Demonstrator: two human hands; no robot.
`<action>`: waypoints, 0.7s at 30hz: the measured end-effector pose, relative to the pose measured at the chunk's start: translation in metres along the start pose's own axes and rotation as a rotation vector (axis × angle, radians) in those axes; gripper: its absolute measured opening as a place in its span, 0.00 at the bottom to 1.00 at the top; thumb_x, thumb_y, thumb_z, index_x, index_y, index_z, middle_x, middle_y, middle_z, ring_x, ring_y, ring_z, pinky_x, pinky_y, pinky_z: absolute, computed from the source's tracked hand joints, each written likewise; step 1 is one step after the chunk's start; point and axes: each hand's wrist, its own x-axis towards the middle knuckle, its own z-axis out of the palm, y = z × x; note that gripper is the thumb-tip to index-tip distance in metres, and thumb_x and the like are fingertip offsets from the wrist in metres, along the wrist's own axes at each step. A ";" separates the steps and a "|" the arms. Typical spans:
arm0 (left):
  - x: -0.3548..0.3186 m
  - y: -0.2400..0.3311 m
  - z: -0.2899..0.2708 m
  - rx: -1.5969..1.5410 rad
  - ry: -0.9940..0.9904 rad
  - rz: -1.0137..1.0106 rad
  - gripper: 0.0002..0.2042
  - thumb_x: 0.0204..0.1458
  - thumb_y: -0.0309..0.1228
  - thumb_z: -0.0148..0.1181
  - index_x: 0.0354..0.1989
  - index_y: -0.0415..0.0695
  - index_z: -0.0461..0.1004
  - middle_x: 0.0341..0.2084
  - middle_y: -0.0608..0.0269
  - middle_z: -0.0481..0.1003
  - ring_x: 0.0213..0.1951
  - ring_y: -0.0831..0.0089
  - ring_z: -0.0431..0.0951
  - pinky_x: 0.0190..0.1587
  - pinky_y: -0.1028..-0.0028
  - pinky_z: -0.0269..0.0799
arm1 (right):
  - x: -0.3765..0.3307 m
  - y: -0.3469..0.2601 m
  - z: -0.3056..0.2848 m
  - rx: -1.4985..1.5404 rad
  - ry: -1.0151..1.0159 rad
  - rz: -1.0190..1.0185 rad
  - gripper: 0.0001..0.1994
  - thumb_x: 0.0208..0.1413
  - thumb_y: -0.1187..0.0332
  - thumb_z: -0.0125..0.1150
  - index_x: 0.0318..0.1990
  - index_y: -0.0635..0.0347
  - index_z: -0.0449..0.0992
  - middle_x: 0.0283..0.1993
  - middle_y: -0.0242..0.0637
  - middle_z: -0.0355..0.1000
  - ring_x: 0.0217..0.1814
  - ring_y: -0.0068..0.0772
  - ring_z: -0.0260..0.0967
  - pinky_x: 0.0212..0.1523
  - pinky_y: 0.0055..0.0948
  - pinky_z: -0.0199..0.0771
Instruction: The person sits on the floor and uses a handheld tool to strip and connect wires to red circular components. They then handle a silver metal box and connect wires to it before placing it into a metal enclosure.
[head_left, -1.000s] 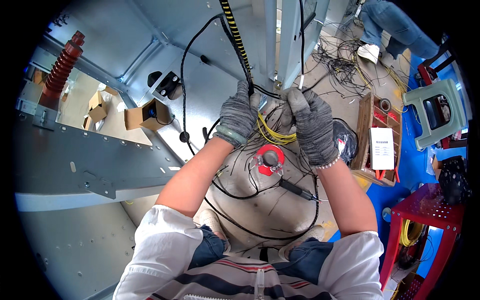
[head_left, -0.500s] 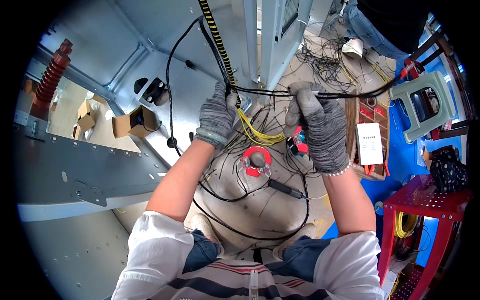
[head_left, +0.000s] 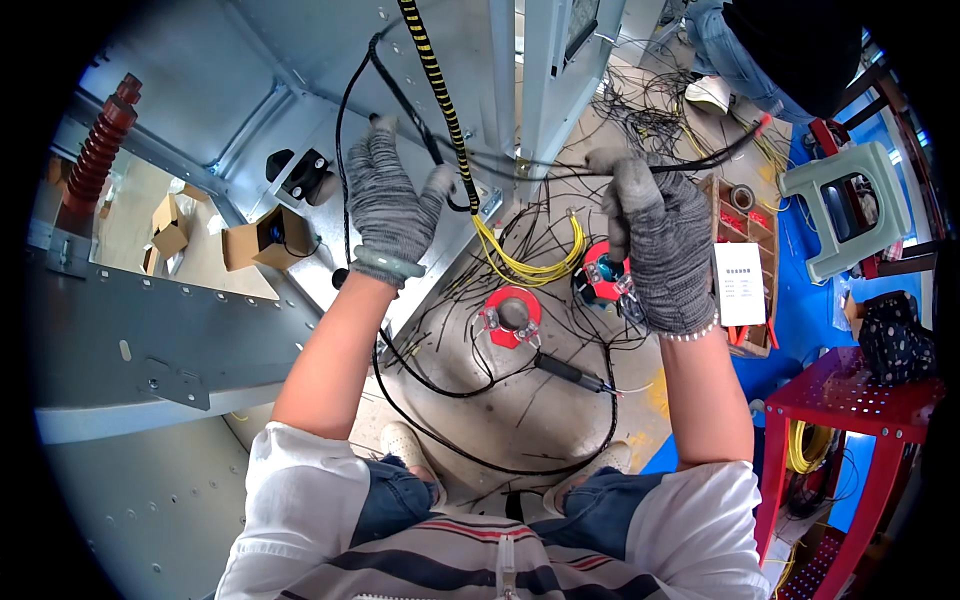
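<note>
The landmark for all positions was the hanging striped bundle [head_left: 437, 90], wrapped in black and yellow. The right hand [head_left: 655, 235], gloved in grey knit, was found to the right of the bundle, its thumb and curled fingers pinching black cables [head_left: 710, 160]. The left hand [head_left: 390, 205], gloved alike, was to the left of the bundle; its fingers were extended upward and its thumb stood apart, with nothing seen in its grasp.

The black cables ran from the bundle's lower part rightward through the right fingers and past them, their long axis lying across the bundle and rising slightly toward the far end. They therefore extended both ways from the pinch. From the left fingers the run lay to the right, beyond the thumb. The right hand was the nearer, being in contact; whether the left thumb touched any cable could not be determined. Blur prevented confirming whether the run passed in front of the striped bundle or behind it.

Yellow wires [head_left: 530, 270] emerged at the bundle's lower end. Below it, on the floor, stood a red ring-shaped fitting [head_left: 507, 341]. Well right of the bundle were a white packet [head_left: 740, 285] and a pale green stool [head_left: 891, 200].
</note>
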 end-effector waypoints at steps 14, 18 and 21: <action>0.022 0.049 -0.045 -0.892 -0.759 0.064 0.08 0.47 0.29 0.53 0.34 0.42 0.73 0.28 0.56 0.73 0.30 0.58 0.75 0.29 0.69 0.71 | 0.012 0.025 0.027 0.020 -0.093 -0.238 0.10 0.49 0.68 0.61 0.36 0.65 0.75 0.26 0.33 0.73 0.27 0.18 0.68 0.29 0.17 0.68; 0.022 0.043 -0.040 -1.028 -0.680 0.164 0.17 0.54 0.44 0.50 0.27 0.41 0.73 0.11 0.71 0.65 0.14 0.83 0.62 0.17 0.80 0.57 | 0.009 0.025 0.037 0.399 -0.079 -0.002 0.10 0.49 0.68 0.61 0.35 0.65 0.76 0.25 0.33 0.73 0.25 0.21 0.69 0.26 0.18 0.69; 0.024 0.042 -0.044 -1.129 -0.895 -0.062 0.18 0.53 0.44 0.50 0.28 0.41 0.74 0.09 0.71 0.64 0.12 0.83 0.60 0.15 0.80 0.55 | 0.008 0.022 0.032 0.469 -0.083 0.035 0.09 0.49 0.69 0.62 0.34 0.66 0.76 0.25 0.34 0.73 0.25 0.21 0.69 0.26 0.18 0.69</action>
